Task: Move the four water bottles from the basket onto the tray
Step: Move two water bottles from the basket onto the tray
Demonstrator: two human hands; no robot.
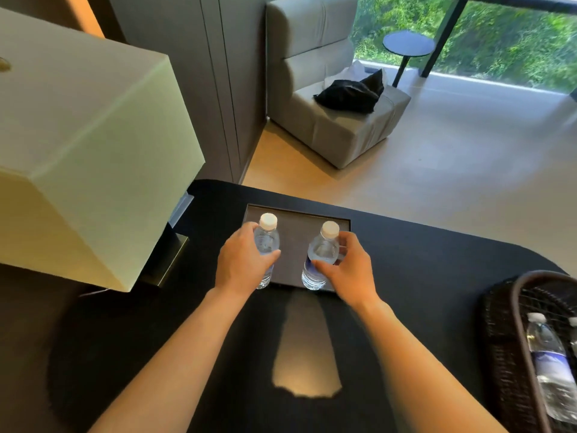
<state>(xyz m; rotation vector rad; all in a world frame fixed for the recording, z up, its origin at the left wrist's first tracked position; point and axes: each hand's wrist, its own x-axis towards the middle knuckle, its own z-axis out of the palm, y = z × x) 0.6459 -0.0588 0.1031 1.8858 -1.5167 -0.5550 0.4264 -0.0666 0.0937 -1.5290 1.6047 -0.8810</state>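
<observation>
A dark rectangular tray (296,218) lies on the black table ahead of me. My left hand (242,260) grips a clear water bottle (267,237) with a white cap, upright over the tray's left side. My right hand (348,270) grips a second bottle (323,250), upright over the tray's right side. I cannot tell whether the bottle bases touch the tray. At the lower right stands a dark wicker basket (499,339); a bottle with a blue label (549,367) lies in it, and the cap of another (573,321) shows at the frame's edge.
A large cream lampshade (87,145) hangs over the table's left side, its metal base (168,260) just left of the tray. Beyond the table's far edge are wooden floor, a grey armchair (327,89) with a black cushion, and a small round side table (407,43).
</observation>
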